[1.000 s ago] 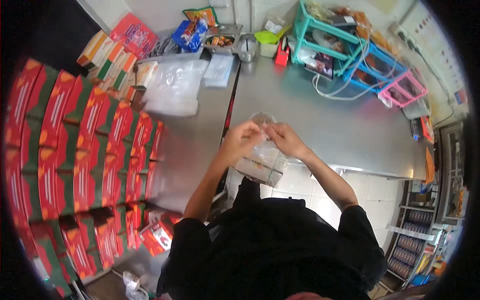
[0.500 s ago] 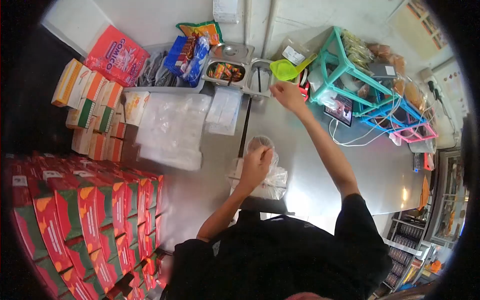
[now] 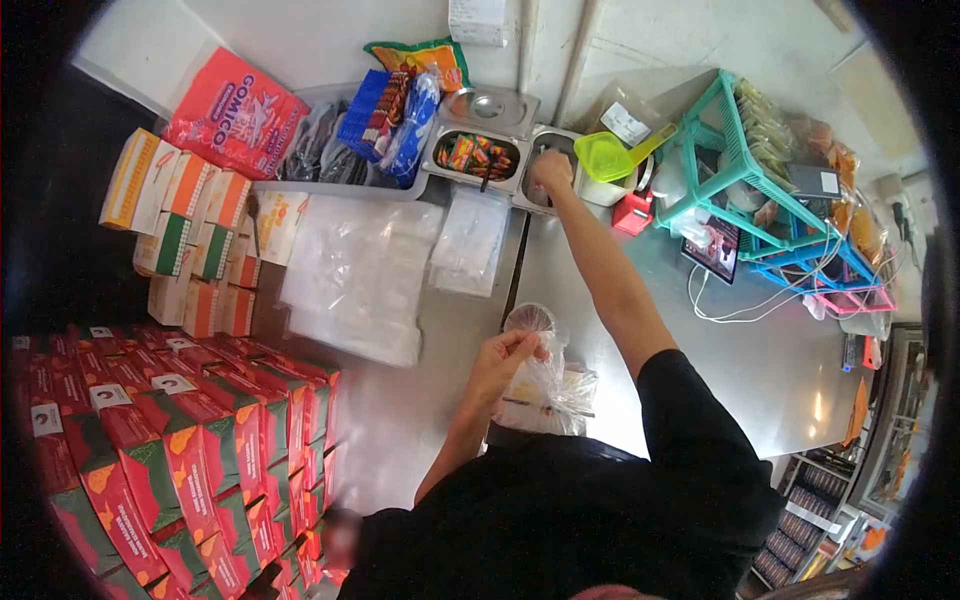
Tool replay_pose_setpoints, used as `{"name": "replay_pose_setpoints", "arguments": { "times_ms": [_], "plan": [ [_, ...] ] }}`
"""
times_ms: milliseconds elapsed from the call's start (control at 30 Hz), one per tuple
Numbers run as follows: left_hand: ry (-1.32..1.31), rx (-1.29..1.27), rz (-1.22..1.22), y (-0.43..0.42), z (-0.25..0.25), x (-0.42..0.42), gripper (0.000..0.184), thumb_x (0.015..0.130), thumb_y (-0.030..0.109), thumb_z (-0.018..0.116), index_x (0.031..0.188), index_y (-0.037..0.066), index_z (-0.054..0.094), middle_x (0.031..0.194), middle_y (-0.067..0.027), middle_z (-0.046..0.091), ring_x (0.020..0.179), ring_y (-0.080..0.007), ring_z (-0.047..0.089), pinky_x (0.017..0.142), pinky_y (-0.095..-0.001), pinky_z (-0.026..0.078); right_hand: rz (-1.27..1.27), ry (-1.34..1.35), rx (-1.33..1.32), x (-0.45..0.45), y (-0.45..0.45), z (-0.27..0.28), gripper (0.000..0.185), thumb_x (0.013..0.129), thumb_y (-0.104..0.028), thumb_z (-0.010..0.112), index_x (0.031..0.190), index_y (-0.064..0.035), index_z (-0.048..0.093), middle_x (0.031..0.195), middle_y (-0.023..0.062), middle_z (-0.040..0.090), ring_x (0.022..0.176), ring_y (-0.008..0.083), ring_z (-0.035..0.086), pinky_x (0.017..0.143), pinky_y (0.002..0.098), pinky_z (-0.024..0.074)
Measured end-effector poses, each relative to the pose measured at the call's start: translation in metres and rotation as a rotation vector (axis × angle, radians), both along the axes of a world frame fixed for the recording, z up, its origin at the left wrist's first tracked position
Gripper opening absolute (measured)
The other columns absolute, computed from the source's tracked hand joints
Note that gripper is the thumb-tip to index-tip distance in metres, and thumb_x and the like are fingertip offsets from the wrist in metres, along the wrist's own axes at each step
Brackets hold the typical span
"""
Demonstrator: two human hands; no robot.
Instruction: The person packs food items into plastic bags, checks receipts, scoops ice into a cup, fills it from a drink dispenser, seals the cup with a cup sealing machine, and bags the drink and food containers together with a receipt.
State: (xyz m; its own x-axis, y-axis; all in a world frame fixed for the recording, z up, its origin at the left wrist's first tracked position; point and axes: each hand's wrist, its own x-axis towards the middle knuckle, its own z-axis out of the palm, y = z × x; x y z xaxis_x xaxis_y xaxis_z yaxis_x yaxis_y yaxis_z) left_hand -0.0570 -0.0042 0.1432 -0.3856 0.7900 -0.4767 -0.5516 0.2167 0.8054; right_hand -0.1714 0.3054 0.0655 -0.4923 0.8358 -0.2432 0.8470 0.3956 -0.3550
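Observation:
My left hand (image 3: pixel 500 368) is closed in a pinch on a clear plastic bag (image 3: pixel 548 372) above the steel counter. The bag's rounded end (image 3: pixel 530 320) stands up past my fingers, and its crumpled lower part lies over a pale package (image 3: pixel 545 410). My right hand (image 3: pixel 553 172) is down in a rectangular steel container (image 3: pixel 566 140), its fingers curled; what they hold is hidden. Left of it, a second steel container (image 3: pixel 445 150) holds small, colourful wrapped packets (image 3: pixel 475 155). A lime-green scoop (image 3: pixel 604 157) rests just right of my right hand, over a pale tub (image 3: pixel 605 190).
Stacked red boxes (image 3: pixel 190 440) fill the lower left, with orange-and-white cartons (image 3: pixel 205 230) behind them. Clear plastic bags (image 3: pixel 360 270) lie flat on the counter (image 3: pixel 720 370). Teal baskets (image 3: pixel 725 130), a phone-like screen (image 3: pixel 712 250) and white cables (image 3: pixel 735 318) occupy the right.
My right hand has moved left and down from beside the green scoop into the steel container. My left hand stays at the plastic bag. The view has shifted slightly.

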Motion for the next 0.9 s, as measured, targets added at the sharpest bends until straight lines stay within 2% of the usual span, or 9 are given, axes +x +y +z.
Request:
{"name": "replay_pose_setpoints", "arguments": {
  "times_ms": [100, 200, 233, 333, 433, 533, 633, 833, 900],
  "plan": [
    [-0.004, -0.019, 0.004, 0.000, 0.003, -0.002, 0.023, 0.087, 0.023, 0.054, 0.079, 0.002, 0.060, 0.073, -0.0020, 0.059, 0.067, -0.0090, 0.054, 0.065, -0.0226, 0.043, 0.226, -0.031, 0.051, 0.014, 0.009, -0.013, 0.021, 0.064, -0.022, 0.064, 0.074, -0.0042, 0.067, 0.076, 0.0127, 0.065, 0.074, 0.0242, 0.064, 0.064, 0.0346, 0.0499],
    [-0.051, -0.023, 0.019, -0.003, 0.003, -0.003, 0.023, 0.087, 0.022, 0.053, 0.077, 0.002, 0.060, 0.073, -0.0023, 0.059, 0.065, -0.0092, 0.054, 0.061, -0.0229, 0.044, 0.216, 0.012, 0.234, 0.033, 0.003, -0.024, 0.023, 0.064, -0.025, 0.065, 0.074, -0.0037, 0.067, 0.075, 0.0142, 0.064, 0.071, 0.0251, 0.064, 0.063, 0.0339, 0.0501],
    [-0.069, -0.022, 0.030, -0.003, 0.002, -0.003, 0.023, 0.087, 0.022, 0.053, 0.077, 0.003, 0.060, 0.072, -0.0023, 0.058, 0.065, -0.0092, 0.054, 0.060, -0.0231, 0.044, 0.263, 0.147, 0.402, 0.044, -0.006, -0.016, 0.014, 0.067, -0.019, 0.063, 0.060, -0.0069, 0.065, 0.058, 0.0106, 0.061, 0.051, 0.0231, 0.060, 0.048, 0.0313, 0.0461],
    [-0.155, -0.038, 0.068, -0.006, -0.009, -0.003, 0.023, 0.087, 0.022, 0.053, 0.077, 0.002, 0.060, 0.074, -0.0025, 0.058, 0.067, -0.0091, 0.054, 0.062, -0.0233, 0.044, -0.036, 0.703, 0.047, 0.060, -0.025, 0.009, 0.020, 0.076, -0.020, 0.058, 0.069, -0.0022, 0.064, 0.061, 0.0096, 0.062, 0.048, 0.0158, 0.056, 0.046, 0.0272, 0.0434],
    [-0.032, -0.030, 0.065, -0.006, 0.005, -0.002, 0.023, 0.087, 0.022, 0.052, 0.079, 0.002, 0.060, 0.076, -0.0023, 0.058, 0.070, -0.0094, 0.054, 0.065, -0.0237, 0.045, -0.020, 0.935, -0.371, 0.103, -0.066, 0.064, 0.021, 0.083, -0.019, 0.052, 0.076, 0.0003, 0.059, 0.062, 0.0040, 0.058, 0.050, 0.0071, 0.049, 0.045, 0.0212, 0.0378],
    [-0.113, 0.037, 0.135, -0.009, -0.003, 0.001, 0.021, 0.088, 0.021, 0.051, 0.083, 0.002, 0.059, 0.080, -0.0026, 0.059, 0.072, -0.0091, 0.054, 0.067, -0.0232, 0.045, 0.205, 0.751, -0.710, 0.186, -0.129, 0.120, 0.015, 0.083, -0.011, 0.049, 0.073, -0.0015, 0.054, 0.060, -0.0023, 0.047, 0.052, 0.0043, 0.039, 0.046, 0.0184, 0.0303],
    [-0.161, 0.040, 0.145, -0.012, -0.006, 0.003, 0.020, 0.089, 0.020, 0.049, 0.088, 0.002, 0.058, 0.082, -0.0031, 0.060, 0.072, -0.0088, 0.054, 0.067, -0.0227, 0.045, 0.317, 0.532, -0.935, 0.244, -0.162, 0.121, 0.016, 0.083, -0.009, 0.045, 0.070, -0.0015, 0.052, 0.059, -0.0029, 0.044, 0.053, 0.0046, 0.037, 0.048, 0.0197, 0.0300],
    [-0.141, -0.018, 0.189, -0.011, 0.006, 0.008, 0.017, 0.089, 0.016, 0.049, 0.097, 0.001, 0.054, 0.082, -0.0048, 0.060, 0.073, -0.0090, 0.055, 0.065, -0.0231, 0.046, 0.418, 0.491, -1.009, 0.239, -0.181, 0.093, 0.022, 0.087, -0.016, 0.046, 0.070, -0.0028, 0.049, 0.061, -0.0042, 0.038, 0.057, 0.0048, 0.034, 0.050, 0.0211, 0.0293],
    [0.060, 0.029, 0.230, -0.008, 0.007, 0.013, 0.018, 0.088, 0.016, 0.050, 0.098, 0.002, 0.054, 0.082, -0.0052, 0.060, 0.072, -0.0086, 0.055, 0.064, -0.0231, 0.047, 0.432, 0.506, -1.027, 0.233, -0.181, 0.086, 0.022, 0.088, -0.019, 0.047, 0.075, -0.0021, 0.050, 0.065, -0.0018, 0.042, 0.062, 0.0061, 0.038, 0.055, 0.0226, 0.0321]
  ]
}}
